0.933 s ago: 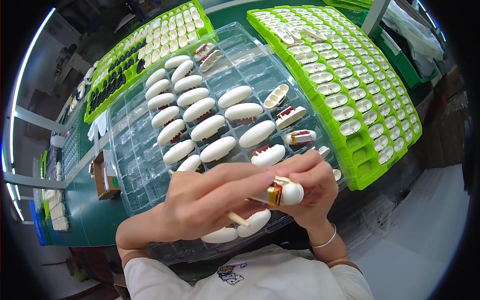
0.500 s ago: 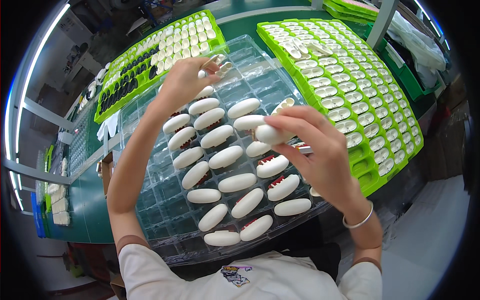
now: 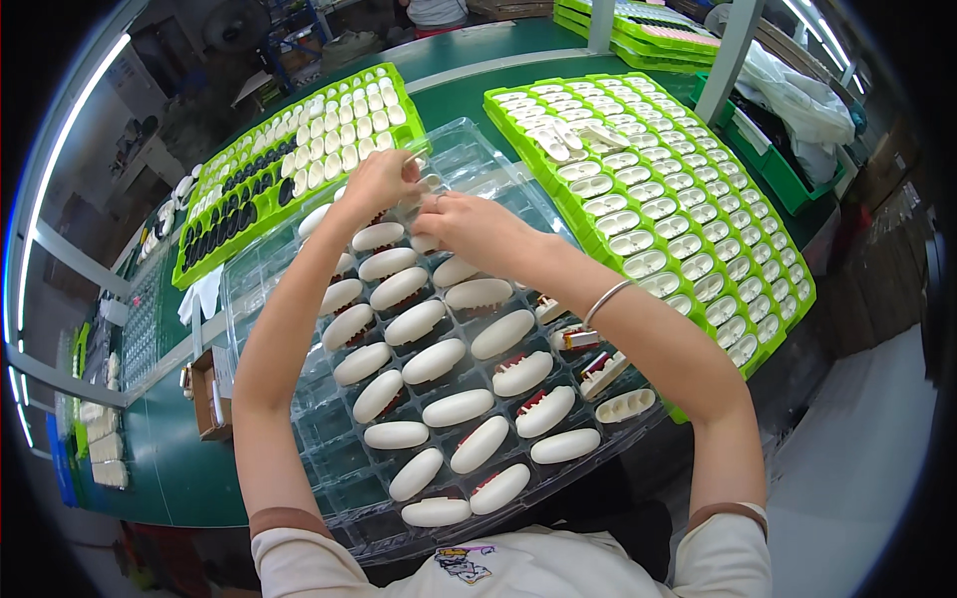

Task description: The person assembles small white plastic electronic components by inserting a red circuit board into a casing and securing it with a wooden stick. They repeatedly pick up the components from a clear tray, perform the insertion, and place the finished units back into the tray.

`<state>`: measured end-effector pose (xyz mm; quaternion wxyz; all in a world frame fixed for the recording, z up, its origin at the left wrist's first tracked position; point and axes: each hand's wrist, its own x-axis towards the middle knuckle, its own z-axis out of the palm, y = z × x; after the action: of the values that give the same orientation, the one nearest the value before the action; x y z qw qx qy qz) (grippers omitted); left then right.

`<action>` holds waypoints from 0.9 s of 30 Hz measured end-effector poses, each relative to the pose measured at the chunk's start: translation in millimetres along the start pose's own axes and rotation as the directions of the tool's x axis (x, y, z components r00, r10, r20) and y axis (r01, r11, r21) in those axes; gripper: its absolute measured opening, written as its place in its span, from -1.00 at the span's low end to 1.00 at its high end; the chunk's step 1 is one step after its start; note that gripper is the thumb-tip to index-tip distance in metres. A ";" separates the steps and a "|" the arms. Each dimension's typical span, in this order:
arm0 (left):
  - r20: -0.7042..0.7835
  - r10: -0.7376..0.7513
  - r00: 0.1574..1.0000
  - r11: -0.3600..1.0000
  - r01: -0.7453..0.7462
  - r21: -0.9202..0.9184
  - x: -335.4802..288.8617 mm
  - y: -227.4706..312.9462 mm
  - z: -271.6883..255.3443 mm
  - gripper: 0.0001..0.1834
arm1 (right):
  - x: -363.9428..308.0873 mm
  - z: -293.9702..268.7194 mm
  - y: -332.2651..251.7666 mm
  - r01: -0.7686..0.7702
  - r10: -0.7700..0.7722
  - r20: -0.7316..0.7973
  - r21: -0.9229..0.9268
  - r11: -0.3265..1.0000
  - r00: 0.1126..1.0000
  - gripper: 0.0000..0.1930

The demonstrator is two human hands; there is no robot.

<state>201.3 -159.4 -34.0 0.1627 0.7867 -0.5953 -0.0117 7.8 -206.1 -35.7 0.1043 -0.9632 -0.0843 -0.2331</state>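
Note:
My left hand [image 3: 384,184] is closed at the far part of a clear compartment tray [image 3: 309,399], its fingertips pinched on something small that I cannot make out. Right beside it, my right hand [image 3: 474,231] reaches in from the right with fingers bent down and drawn together. Under those fingertips shows part of a white oval shell [image 3: 425,242]; whether they grip it is hidden. Rows of smooth white oval pieces [image 3: 458,408] fill much of the tray, some with red toothed parts beneath. A cream shell with hollows [image 3: 626,405] lies hollow side up near the right edge.
A green tray [image 3: 688,384] of cream hollowed shells stands to the right, with two loose shells on top. Another green tray [image 3: 184,269] at the far left holds white and black pieces. A cardboard box [image 3: 212,394] sits left of my left arm.
My right hand has moved away and left with the white oval shell, from the tray's right side to beside my left hand. The view has shifted, showing more cream pieces at the right edge.

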 end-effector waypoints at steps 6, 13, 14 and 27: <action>-0.076 -0.042 0.996 0.948 0.015 -0.318 -14.7 20.5 -31.4 -0.75 | -19.9 -6.0 3.2 -0.241 0.278 -0.110 0.267 0.933 0.954 -0.70; 0.160 -0.022 0.987 0.720 0.126 -0.682 -75.7 122.0 -68.2 -0.80 | -54.3 -60.5 -38.7 -0.306 0.632 0.072 0.913 0.270 0.772 -0.61; 0.149 0.032 0.988 0.728 0.079 -0.682 -85.4 135.0 -71.7 -0.77 | -60.2 -70.7 -50.3 -0.282 0.639 0.099 0.941 0.190 0.763 -0.62; 0.471 0.251 0.845 0.372 0.365 -0.854 -163.6 176.8 -55.4 -0.70 | -132.9 -90.0 -116.8 -0.257 0.420 0.371 0.917 -0.305 0.828 -0.43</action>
<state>0.6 -34.2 37.5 0.4027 0.5418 -0.4746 -0.5649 -172.2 -130.3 -0.6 0.8597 -0.4985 0.0576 -0.0952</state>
